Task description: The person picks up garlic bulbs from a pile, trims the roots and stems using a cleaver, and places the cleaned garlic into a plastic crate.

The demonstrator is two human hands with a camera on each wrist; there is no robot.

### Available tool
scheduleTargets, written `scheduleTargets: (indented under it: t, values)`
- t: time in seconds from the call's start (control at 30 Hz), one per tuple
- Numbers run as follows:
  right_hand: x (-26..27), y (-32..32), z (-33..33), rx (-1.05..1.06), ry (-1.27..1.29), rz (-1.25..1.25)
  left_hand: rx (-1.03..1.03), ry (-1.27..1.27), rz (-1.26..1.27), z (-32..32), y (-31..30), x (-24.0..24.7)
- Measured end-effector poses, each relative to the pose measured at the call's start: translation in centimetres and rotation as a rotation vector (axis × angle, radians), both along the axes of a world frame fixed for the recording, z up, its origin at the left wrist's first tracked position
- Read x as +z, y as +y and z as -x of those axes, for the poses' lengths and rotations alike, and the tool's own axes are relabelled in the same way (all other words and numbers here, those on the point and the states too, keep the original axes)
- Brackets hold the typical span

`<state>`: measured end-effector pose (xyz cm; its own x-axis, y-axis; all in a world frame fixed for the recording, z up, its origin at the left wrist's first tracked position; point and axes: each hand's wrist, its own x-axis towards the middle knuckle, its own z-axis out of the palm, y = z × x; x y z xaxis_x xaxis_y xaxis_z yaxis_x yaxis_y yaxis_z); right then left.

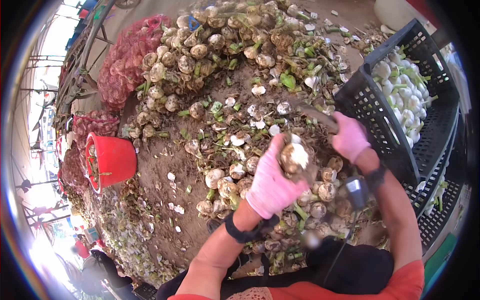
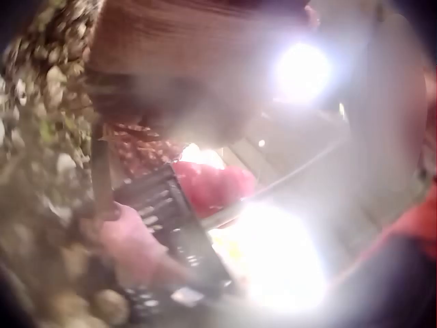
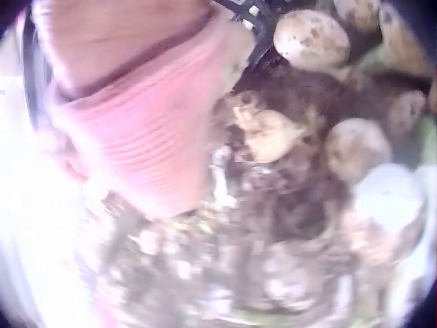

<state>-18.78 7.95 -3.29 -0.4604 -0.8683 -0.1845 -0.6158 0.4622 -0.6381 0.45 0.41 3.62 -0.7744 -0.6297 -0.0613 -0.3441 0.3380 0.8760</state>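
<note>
The left hand point(image 1: 275, 182), in a pink glove, holds a garlic bulb point(image 1: 295, 157) with a bright white patch among browned skins. To its right the right hand point(image 1: 351, 136), also gloved in pink, grips a tool point(image 1: 317, 117) whose blurred length points up and left, apart from the bulb. In the left wrist view the right hand point(image 2: 133, 239) is seen around the tool point(image 2: 101, 171). Only the glove's cuff and back of the right hand point(image 3: 153, 123) show in the right wrist view, its fingers hidden, with soiled bulbs point(image 3: 311, 39) beyond.
Untrimmed garlic bulbs point(image 1: 215, 41) are heaped at the top; more lie below the hands. A black crate point(image 1: 382, 117) of white garlic point(image 1: 402, 90) stands at the right. At the left are a red bucket point(image 1: 119, 159) and red net sacks point(image 1: 127, 60). Peelings litter the ground.
</note>
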Motion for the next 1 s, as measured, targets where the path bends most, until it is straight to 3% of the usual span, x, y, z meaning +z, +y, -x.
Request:
scheduleTargets:
  t: [0.03,0.07,0.1,0.2,0.27,0.3,0.4,0.43,0.53,0.6,0.63,0.67,0.73,0.77,0.8,0.83,0.87,0.9,0.93,0.97,1.0]
  values:
    - [0.3,-0.3,0.8,-0.069,-0.095,0.031,0.095,0.164,-0.253,0.0,-0.2,0.1]
    - [0.9,0.2,0.5,-0.061,0.082,0.03,0.201,0.347,-0.492,0.1,-0.5,0.1]
    - [1.7,0.4,0.0,-0.058,0.08,0.016,0.216,0.364,-0.668,0.0,-1.0,-0.8]
    - [2.5,0.4,-0.9,-0.072,-0.051,0.127,0.129,0.133,-0.427,-0.1,-2.3,-2.6]
    - [2.7,0.2,-1.2,-0.085,-0.132,0.071,0.31,0.209,-0.547,0.4,-2.8,-1.3]
    - [2.7,0.2,-1.4,-0.098,-0.175,0.042,0.281,0.268,-0.399,0.4,-3.5,-1.3]
    - [3.5,0.8,-2.8,-0.024,-0.234,0.128,0.361,0.554,-0.635,0.0,-4.7,-1.6]
    - [3.7,0.7,-3.2,0.032,-0.253,0.174,0.474,0.508,-0.7,-0.7,-4.2,-2.2]
    - [5.0,0.1,-4.4,0.124,-0.181,0.169,0.466,0.599,-0.847,-1.3,-3.3,-3.7]
    - [5.0,-0.2,-4.7,0.172,-0.138,0.146,0.647,0.728,-1.167,-1.3,-2.7,-5.6]
    - [4.9,-0.3,-4.8,0.173,-0.14,0.143,0.65,0.727,-1.169,-1.5,-2.0,-7.4]
    - [4.8,-0.4,-4.9,0.183,-0.144,0.182,0.507,0.525,-0.71,-1.6,-1.3,-9.3]
    - [4.1,-0.5,-4.7,0.197,-0.149,0.222,0.293,0.35,-0.394,-1.5,-0.9,-8.4]
    - [2.9,-0.5,-4.1,0.174,-0.184,0.267,0.297,0.351,-0.391,-1.6,-1.0,-7.6]
    - [1.6,-0.4,-3.3,0.151,-0.219,0.311,0.406,0.471,-0.914,-1.6,-1.4,-6.0]
    - [-0.1,-0.8,-1.8,0.042,-0.075,0.051,0.503,0.587,-1.44,-1.3,-1.6,-4.1]
    - [-1.5,-0.7,-0.1,-0.09,-0.27,-0.066,0.676,0.517,-1.375,-0.3,-1.3,-1.9]
    - [-5.1,0.9,1.0,-0.099,-0.218,0.127,0.731,0.475,-1.304,-0.1,-1.4,-0.9]
    - [-1.4,0.6,0.0,-0.068,-0.013,0.065,0.616,0.506,-1.249,-0.1,-1.7,-2.0]
    - [0.3,0.4,-0.7,-0.098,-0.123,-0.008,0.52,0.523,-1.199,-0.9,-1.8,-3.9]
    - [-0.1,0.2,-1.0,-0.063,-0.1,0.068,0.307,0.361,-0.984,-1.4,-2.2,-4.6]
